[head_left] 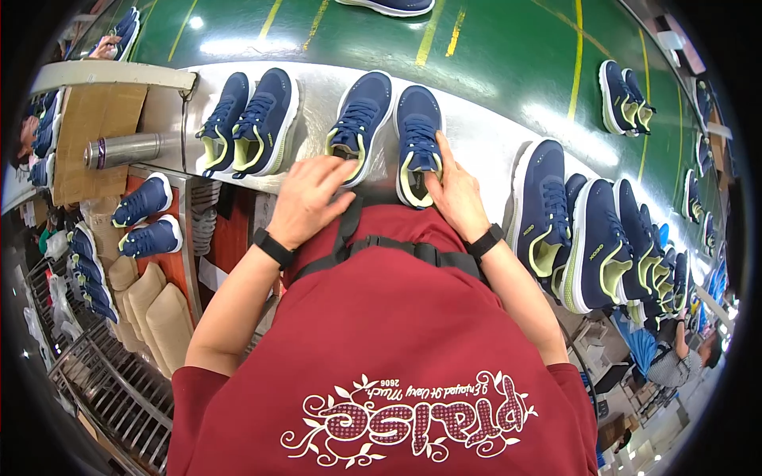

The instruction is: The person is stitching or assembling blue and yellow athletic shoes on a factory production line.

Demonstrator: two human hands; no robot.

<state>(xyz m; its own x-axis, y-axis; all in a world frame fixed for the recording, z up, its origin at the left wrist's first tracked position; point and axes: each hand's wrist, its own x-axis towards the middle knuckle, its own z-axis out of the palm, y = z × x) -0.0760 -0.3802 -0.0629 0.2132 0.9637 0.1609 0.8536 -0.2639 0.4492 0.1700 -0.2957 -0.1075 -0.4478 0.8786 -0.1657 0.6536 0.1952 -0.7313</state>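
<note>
Two navy sneakers with lime-green linings stand in front of me on the pale bench ledge, heels toward my body. My left hand (311, 197) reaches over the heel of the left sneaker (361, 115), fingers stretched at its collar and thumb apart; its heel is partly hidden. Around the right sneaker (418, 119), my right hand (459, 193) has its index finger along the outer side and its thumb at the collar opening. Farther left, a matching pair of sneakers (266, 119) stands side by side on the ledge.
Several sneakers (597, 246) crowd the ledge at right. Beyond runs a green conveyor surface (508, 71) carrying more shoes. A metal cylinder (123, 151), cardboard (95, 119) and two sneakers on a red shelf (171, 266) are at left. A metal rack (111, 397) stands lower left.
</note>
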